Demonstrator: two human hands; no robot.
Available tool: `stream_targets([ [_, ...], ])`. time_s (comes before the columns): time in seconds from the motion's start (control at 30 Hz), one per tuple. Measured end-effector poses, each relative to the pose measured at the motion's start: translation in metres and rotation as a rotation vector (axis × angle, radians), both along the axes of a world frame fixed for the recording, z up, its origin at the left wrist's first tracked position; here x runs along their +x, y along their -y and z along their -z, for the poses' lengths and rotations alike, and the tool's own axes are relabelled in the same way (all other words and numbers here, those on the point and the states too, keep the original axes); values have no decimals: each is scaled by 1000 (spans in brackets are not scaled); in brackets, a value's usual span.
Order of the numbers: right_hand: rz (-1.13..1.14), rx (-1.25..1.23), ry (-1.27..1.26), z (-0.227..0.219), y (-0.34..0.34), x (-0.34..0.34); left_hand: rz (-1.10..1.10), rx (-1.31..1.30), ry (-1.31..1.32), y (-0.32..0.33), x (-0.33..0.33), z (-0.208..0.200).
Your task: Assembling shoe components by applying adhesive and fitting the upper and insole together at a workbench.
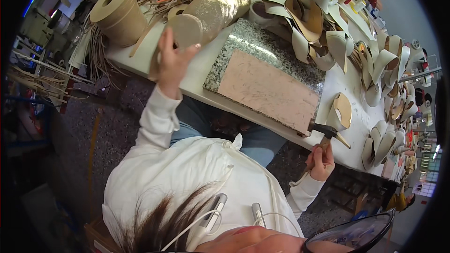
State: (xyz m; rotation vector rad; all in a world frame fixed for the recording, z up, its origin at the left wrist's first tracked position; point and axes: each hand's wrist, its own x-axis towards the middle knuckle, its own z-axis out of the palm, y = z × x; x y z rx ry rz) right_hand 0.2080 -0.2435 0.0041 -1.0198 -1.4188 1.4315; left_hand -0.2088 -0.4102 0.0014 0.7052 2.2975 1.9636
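Note:
My left hand is raised at the table's left edge, its fingers spread. Beside its fingertips is the round end of a clear, shiny wrapped roll; whether they touch I cannot tell. A beige edge shows partly behind this hand. Past the front edge on the right, my right hand is closed in a pinch on a small brown piece. Just above it lies a hammer with a dark head, by the corner of a worn pinkish board. That board rests on a speckled stone slab.
A big tan spool stands at the left among bundles of thin strips. Many curved white shoe-upper pieces crowd the back and right. One curved piece lies beside the hammer. The white table's front edge runs before my lap.

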Motion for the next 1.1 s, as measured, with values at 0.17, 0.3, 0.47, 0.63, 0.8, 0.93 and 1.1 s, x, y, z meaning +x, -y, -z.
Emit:
stream_targets([
  [0.17,46,104,76,-12,-7,32,-85,-73,-293,-32,-17,43],
  [0.3,247,125,33,22,-38,79,-234,-466,-965,-15,-27,40],
  [0.47,625,-46,-29,29,-126,88,-47,-573,-581,22,-44,85],
  [0.63,578,-209,-47,58,-216,125,313,-429,-514,10,-81,57],
  [0.8,835,693,1308,98,-252,108,275,-775,-887,22,-136,60],
  [0.93,39,723,873,85,-219,79,172,-290,-670,1,-62,24],
  [1.1,-124,505,1222,16,-133,-14,651,-20,212,-49,49,40],
])
